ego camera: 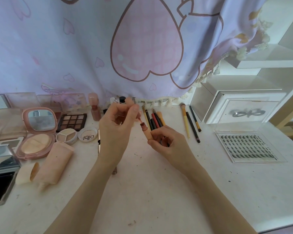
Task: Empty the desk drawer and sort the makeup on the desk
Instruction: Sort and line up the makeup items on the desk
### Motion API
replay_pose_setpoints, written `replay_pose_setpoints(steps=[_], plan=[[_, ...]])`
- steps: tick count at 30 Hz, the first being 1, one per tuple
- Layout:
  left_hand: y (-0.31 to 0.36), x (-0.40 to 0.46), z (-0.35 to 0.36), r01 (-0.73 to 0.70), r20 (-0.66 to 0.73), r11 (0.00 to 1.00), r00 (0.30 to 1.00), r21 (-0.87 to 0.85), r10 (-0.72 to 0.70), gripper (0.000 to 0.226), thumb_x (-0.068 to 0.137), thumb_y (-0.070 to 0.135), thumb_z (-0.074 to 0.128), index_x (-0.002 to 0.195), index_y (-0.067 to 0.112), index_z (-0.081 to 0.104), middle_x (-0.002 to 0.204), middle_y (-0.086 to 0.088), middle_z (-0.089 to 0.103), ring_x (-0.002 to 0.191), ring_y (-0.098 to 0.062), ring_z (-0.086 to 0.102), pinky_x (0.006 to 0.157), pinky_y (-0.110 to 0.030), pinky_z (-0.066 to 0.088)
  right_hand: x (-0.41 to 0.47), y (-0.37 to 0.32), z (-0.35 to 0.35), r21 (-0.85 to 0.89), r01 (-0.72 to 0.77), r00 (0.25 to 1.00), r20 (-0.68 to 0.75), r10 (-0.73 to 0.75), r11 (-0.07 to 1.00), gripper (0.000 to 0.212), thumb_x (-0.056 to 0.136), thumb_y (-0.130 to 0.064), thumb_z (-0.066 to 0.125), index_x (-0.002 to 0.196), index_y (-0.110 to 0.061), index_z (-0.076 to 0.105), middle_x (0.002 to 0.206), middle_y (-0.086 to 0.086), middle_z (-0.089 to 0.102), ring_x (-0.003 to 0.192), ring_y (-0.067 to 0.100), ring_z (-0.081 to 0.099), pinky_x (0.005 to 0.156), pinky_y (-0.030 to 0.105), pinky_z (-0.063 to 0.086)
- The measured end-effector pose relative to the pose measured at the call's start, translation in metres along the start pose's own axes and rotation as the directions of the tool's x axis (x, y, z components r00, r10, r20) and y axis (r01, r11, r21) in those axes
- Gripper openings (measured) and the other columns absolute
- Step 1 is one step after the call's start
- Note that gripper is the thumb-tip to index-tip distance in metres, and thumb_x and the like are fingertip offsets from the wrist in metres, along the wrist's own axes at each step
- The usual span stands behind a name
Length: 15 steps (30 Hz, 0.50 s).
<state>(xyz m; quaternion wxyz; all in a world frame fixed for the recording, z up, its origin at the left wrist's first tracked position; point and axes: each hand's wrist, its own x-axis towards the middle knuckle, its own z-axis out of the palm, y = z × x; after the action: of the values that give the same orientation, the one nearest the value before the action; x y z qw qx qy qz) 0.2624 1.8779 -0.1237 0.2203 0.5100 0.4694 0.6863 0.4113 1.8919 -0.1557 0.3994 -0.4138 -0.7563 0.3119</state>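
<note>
An open powder compact sits at the left of the worktop, its mirror lid tipped up and a pale pressed powder filling the pan. Just beside it is a round pot split into three wedges of cream, with its white lid lying flat next to it. Behind them an eyeshadow palette shows rows of brown shades. A peach tube lies in front of the compact, its cap off and close by. To the right, a clear case holds rows of false lashes, and a white box stands behind it under the shelf.

Over the middle of the worktop, the left hand is raised with its fingers curled, pinching a thin applicator wand whose tip points down toward the mouth of a small lip gloss tube. The right hand grips that tube by its lower half, tilted up and to the left, with the reddish neck exposed. The wand tip is just above the opening; whether they touch I cannot tell. Behind the hands lie pencils and brushes side by side.
</note>
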Motion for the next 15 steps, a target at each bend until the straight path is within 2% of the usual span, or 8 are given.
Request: replay_pose_setpoints(steps=[2, 4, 6, 8, 11, 13, 15], plan=[[0.0, 0.002, -0.001, -0.014, 0.085, 1.0, 0.996, 0.027, 0.012, 0.007, 0.089, 0.028, 0.058, 0.087, 0.023, 0.062, 0.076, 0.013, 0.066, 0.073, -0.004, 0.06, 0.068, -0.016, 0.046, 0.001, 0.002, 0.0, -0.003, 0.003, 1.0, -0.007, -0.003, 1.0, 0.014, 0.082, -0.009, 0.068, 0.083, -0.022, 0.065, 0.077, -0.01, 0.058, 0.069, 0.004, 0.051, 0.062, 0.015, 0.041], [-0.001, 0.003, -0.002, -0.03, 0.163, 0.986, 0.987, 0.163, 0.003, 0.026, 0.088, 0.041, 0.051, 0.103, 0.023, 0.062, 0.09, 0.011, 0.065, 0.079, -0.003, 0.059, 0.07, -0.013, 0.045, 0.004, 0.003, -0.001, 0.026, -0.042, 0.998, -0.035, 0.043, 0.999, 0.015, 0.082, -0.009, 0.067, 0.081, -0.023, 0.064, 0.078, -0.008, 0.06, 0.068, 0.003, 0.052, 0.063, 0.015, 0.042], [-0.003, 0.002, -0.002, -0.058, 0.202, 0.938, 0.979, 0.343, -0.013, 0.025, 0.093, 0.034, 0.048, 0.111, 0.021, 0.059, 0.096, 0.011, 0.062, 0.081, 0.003, 0.057, 0.068, -0.006, 0.041, 0.011, 0.003, -0.004, 0.09, -0.094, 0.99, -0.095, 0.103, 0.991, 0.015, 0.081, -0.006, 0.066, 0.078, -0.02, 0.064, 0.078, -0.003, 0.064, 0.067, 0.007, 0.055, 0.063, 0.017, 0.044], [-0.006, -0.008, -0.004, -0.108, 0.234, 0.878, 0.972, 0.466, -0.004, 0.02, 0.095, 0.021, 0.047, 0.109, 0.018, 0.06, 0.099, 0.01, 0.061, 0.082, 0.005, 0.054, 0.07, -0.007, 0.041, 0.021, 0.003, -0.006, 0.15, -0.131, 0.981, -0.123, 0.15, 0.98, 0.01, 0.081, -0.003, 0.065, 0.076, -0.012, 0.067, 0.076, 0.002, 0.068, 0.067, 0.01, 0.06, 0.065, 0.018, 0.047], [-0.019, -0.035, -0.009, -0.222, 0.362, 0.732, 0.932, 0.644, -0.036, 0.023, 0.095, 0.017, 0.042, 0.11, 0.012, 0.059, 0.108, 0.001, 0.057, 0.092, -0.012, 0.054, 0.078, -0.02, 0.04, 0.035, 0.002, -0.004, 0.144, -0.164, 0.978, -0.106, 0.18, 0.976, 0.01, 0.079, -0.006, 0.066, 0.072, -0.011, 0.069, 0.077, -0.002, 0.071, 0.075, 0.01, 0.065, 0.075, 0.021, 0.05], [-0.025, -0.052, -0.011, -0.287, 0.443, 0.641, 0.892, 0.712, -0.093, 0.028, 0.096, 0.019, 0.037, 0.108, 0.009, 0.061, 0.108, -0.002, 0.055, 0.095, -0.017, 0.055, 0.078, -0.024, 0.042, 0.044, -0.001, 0.001, 0.092, -0.172, 0.982, -0.059, 0.178, 0.981, 0.01, 0.079, -0.01, 0.067, 0.07, -0.013, 0.07, 0.076, -0.008, 0.071, 0.077, 0.004, 0.065, 0.079, 0.02, 0.05], [-0.028, -0.06, -0.013, -0.335, 0.49, 0.576, 0.862, 0.745, -0.133, 0.037, 0.092, 0.023, 0.032, 0.094, 0.006, 0.065, 0.098, -0.004, 0.06, 0.087, -0.02, 0.061, 0.071, -0.03, 0.052, 0.053, -0.007, 0.008, 0.03, -0.171, 0.985, 0.017, 0.171, 0.985, 0.009, 0.079, -0.011, 0.067, 0.071, -0.013, 0.07, 0.074, -0.014, 0.069, 0.074, -0.007, 0.062, 0.077, 0.012, 0.046]])
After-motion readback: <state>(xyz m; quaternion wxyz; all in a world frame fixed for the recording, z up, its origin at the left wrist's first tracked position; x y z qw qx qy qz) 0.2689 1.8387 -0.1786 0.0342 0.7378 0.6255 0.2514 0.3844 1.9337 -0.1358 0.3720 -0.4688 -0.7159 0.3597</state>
